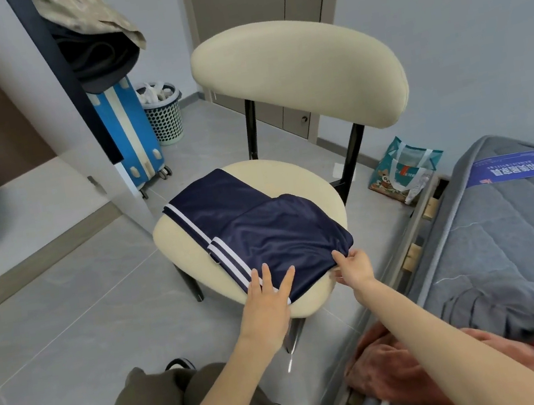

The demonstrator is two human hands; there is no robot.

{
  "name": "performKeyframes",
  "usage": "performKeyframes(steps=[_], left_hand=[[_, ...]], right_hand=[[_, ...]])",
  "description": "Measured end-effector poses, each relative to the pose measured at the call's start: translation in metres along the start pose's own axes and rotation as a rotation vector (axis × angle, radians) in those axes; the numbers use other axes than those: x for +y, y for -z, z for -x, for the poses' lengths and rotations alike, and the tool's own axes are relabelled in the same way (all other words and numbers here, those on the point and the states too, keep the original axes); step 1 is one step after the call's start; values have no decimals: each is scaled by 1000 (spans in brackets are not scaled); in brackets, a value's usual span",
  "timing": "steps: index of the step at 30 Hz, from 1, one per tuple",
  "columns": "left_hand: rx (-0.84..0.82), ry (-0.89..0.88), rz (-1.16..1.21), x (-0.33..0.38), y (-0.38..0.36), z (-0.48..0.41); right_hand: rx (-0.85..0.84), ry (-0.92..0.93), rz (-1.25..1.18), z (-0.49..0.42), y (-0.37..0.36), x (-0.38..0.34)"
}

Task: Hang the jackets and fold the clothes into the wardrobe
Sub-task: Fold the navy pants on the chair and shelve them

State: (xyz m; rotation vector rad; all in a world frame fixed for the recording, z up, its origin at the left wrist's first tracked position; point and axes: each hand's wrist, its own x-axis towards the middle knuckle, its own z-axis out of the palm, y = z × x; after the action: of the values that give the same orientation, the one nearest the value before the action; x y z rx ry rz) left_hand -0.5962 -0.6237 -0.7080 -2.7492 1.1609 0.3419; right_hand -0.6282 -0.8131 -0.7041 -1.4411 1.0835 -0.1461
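One folded pair of navy striped trousers (262, 224) lay on a chair seat (303, 176), left hand (266, 301) spread flat pinning it, right hand (355, 267) pinching its near edge, seemingly to straighten it.

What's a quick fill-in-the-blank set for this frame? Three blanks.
1. The folded navy garment lies on the ____ of the cream chair.
2. The left hand presses on its ____ stripes; the right hand pinches its corner.
3. A ____ suitcase stands beyond the chair.
Missing: seat; white; blue.
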Motion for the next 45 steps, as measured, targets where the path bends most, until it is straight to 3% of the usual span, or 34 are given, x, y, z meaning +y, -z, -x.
performKeyframes(steps=[3,8,16,20,22,26,31,35,41,45], left_hand=[[-13,-55,-72,-3,3,0],[73,34,155,-10,8,7],[75,40,280,-8,11,15],[55,40,304,-5,16,16],[45,33,300,-5,19,19],[-1,-14,373,-5,30,31],[60,-59,588,10,45,44],[104,-78,826,29,47,55],[252,83,1207,27,45,53],[373,235,1418,3,57,41]], right_hand=[[13,62,69,0,7,-2],[15,220,112,-8,27,-14],[-62,-201,-234,-9,25,0],[-265,-327,-370,4,15,3],[-262,-269,-352,6,12,3],[-98,-110,-250,10,23,-2],[6,151,-151,32,54,-11],[114,235,-166,51,75,-22],[164,264,-163,64,79,-48],[94,264,-191,61,54,-78]])
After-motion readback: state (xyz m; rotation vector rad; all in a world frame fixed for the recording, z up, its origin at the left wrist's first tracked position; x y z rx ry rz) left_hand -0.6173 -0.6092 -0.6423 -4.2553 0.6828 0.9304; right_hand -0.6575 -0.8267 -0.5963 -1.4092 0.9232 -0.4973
